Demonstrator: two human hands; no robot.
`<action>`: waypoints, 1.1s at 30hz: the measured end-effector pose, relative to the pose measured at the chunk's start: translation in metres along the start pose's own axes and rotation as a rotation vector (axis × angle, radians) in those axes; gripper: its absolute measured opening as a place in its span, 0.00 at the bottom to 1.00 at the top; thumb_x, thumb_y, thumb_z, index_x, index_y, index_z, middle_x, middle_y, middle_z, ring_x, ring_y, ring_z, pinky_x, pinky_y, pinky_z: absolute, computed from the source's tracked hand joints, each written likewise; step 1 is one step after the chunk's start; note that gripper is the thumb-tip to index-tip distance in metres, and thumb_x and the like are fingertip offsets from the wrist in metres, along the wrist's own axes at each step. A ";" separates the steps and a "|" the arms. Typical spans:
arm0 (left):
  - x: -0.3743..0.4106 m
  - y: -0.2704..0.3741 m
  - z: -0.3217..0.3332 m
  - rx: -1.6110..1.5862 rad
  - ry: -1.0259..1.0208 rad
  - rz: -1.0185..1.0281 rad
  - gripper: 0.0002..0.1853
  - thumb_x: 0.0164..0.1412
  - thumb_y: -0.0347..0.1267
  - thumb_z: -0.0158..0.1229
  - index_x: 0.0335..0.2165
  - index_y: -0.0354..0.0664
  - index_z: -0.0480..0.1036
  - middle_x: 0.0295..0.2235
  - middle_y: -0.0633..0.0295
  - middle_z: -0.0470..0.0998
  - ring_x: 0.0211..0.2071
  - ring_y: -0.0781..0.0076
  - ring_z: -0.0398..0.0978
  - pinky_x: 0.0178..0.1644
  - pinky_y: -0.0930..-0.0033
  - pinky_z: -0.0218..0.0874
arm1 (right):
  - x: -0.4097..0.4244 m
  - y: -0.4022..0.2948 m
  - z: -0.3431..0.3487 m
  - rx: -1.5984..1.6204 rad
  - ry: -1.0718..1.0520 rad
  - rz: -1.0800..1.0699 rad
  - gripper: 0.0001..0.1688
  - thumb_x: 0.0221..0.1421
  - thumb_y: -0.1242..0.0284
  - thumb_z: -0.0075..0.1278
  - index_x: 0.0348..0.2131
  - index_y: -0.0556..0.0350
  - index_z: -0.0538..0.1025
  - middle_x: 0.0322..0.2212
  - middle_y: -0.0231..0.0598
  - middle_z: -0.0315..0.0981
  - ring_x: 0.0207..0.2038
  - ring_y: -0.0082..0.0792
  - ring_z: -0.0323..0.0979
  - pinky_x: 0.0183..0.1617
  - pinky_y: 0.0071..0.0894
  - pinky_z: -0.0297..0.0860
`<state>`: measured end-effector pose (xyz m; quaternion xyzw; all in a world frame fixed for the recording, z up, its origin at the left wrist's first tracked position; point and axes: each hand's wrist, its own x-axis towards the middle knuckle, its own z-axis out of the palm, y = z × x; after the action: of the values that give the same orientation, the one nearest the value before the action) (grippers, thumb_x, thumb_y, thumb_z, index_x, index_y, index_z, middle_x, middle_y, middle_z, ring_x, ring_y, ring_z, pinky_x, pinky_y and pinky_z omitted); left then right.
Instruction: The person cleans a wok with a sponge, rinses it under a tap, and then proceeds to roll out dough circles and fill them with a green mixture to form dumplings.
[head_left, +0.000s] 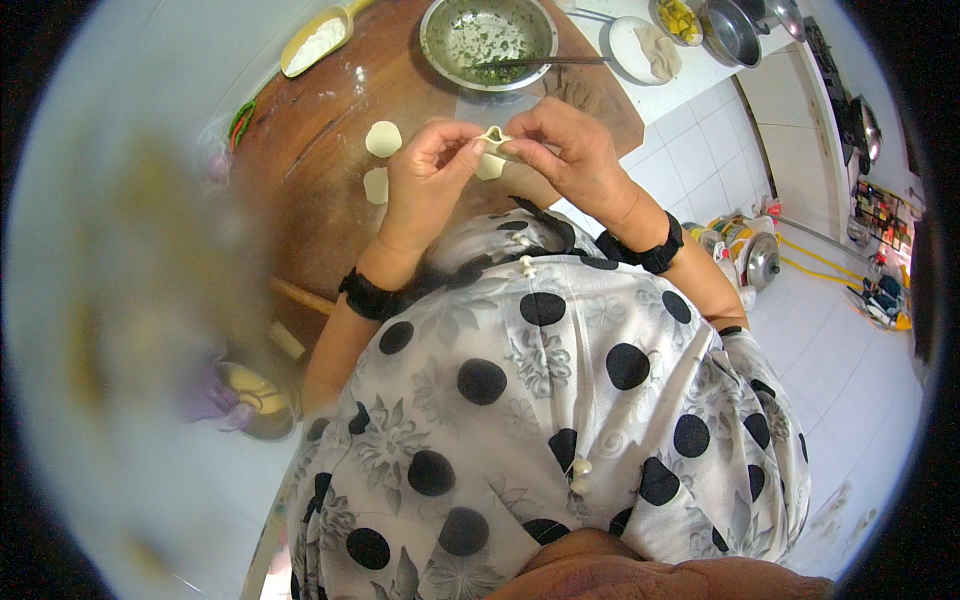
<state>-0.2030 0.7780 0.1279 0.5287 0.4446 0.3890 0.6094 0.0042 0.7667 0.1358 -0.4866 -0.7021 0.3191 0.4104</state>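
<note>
A partly closed dumpling (493, 138) is held up between my two hands, its dough edges pinched at both sides with a gap in the middle. My left hand (435, 161) grips its left side between thumb and finger. On the right side, my right hand (566, 146) pinches the dough in the same way. Below it a round dough wrapper (490, 167) shows on the wooden board (330, 172). Two more wrappers, one round (383, 139) and one partly behind my left wrist (376, 185), lie to the left. The filling inside the dumpling is barely visible.
A steel bowl (480, 37) of chopped green filling with chopsticks (555, 60) stands at the back. Flour fills a yellow scoop (319, 45) near chili peppers (241, 122). A white plate (630, 56) with a cloth sits right. A rolling pin (300, 295) lies left.
</note>
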 end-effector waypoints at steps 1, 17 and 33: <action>0.000 0.000 0.000 0.006 -0.002 0.008 0.06 0.63 0.25 0.58 0.39 0.36 0.75 0.35 0.67 0.77 0.35 0.83 0.74 0.40 0.78 0.67 | 0.000 0.000 0.000 -0.004 -0.008 0.011 0.10 0.51 0.70 0.62 0.32 0.55 0.78 0.24 0.41 0.70 0.27 0.43 0.72 0.31 0.37 0.67; -0.001 -0.015 0.003 0.092 0.007 0.107 0.07 0.60 0.23 0.60 0.38 0.36 0.75 0.35 0.65 0.76 0.33 0.81 0.74 0.38 0.78 0.67 | -0.005 -0.004 0.001 -0.022 0.013 -0.063 0.07 0.51 0.73 0.60 0.32 0.54 0.79 0.25 0.41 0.72 0.29 0.43 0.73 0.33 0.38 0.68; -0.003 -0.011 0.002 0.327 -0.015 0.273 0.06 0.56 0.22 0.62 0.35 0.37 0.77 0.33 0.62 0.74 0.29 0.77 0.74 0.32 0.77 0.67 | -0.013 -0.002 0.002 -0.064 -0.024 -0.104 0.07 0.52 0.73 0.60 0.33 0.53 0.78 0.27 0.41 0.70 0.30 0.44 0.72 0.32 0.38 0.68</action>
<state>-0.2018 0.7726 0.1171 0.6788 0.4213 0.3868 0.4606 0.0042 0.7542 0.1332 -0.4585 -0.7411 0.2806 0.4023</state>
